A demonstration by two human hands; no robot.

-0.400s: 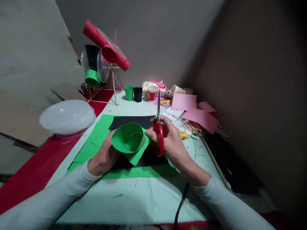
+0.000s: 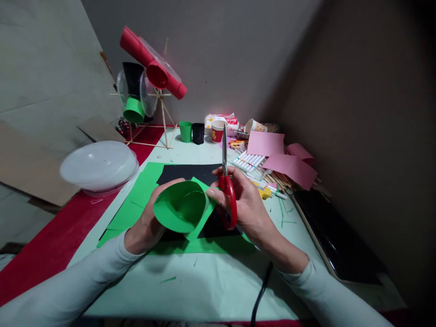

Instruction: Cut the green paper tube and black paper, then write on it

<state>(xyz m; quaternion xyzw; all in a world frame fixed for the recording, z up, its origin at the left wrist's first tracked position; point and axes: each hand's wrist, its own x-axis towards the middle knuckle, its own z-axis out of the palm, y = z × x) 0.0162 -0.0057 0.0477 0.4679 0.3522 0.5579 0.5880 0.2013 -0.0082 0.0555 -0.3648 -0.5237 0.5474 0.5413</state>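
A green paper cup (image 2: 180, 206) is tilted so that its mouth faces me, with a loose green flap at its right side. My left hand (image 2: 150, 215) wraps around the cup from the left, its fingers mostly hidden behind it. My right hand (image 2: 243, 195) has red-handled scissors (image 2: 229, 200) hooked in it, blades upward and closed. The thumb and a finger of that hand also pinch the green flap. Beneath both hands lie black paper (image 2: 190, 172) and green paper sheets (image 2: 136, 200).
At the back stand a small green cup (image 2: 185, 131), a black cup (image 2: 198, 133) and a red-white cup (image 2: 217, 131). A stick frame (image 2: 162, 118) carries coloured paper tubes. Plastic lids (image 2: 98, 165) lie left; pink paper (image 2: 265, 143), markers (image 2: 248, 160) and a black panel (image 2: 334, 236) are right.
The cup's mouth has turned and tipped slightly lower to the left in my left hand. Its flap now shows higher beside the rim. Both hands keep their hold, and the view has shifted slightly.
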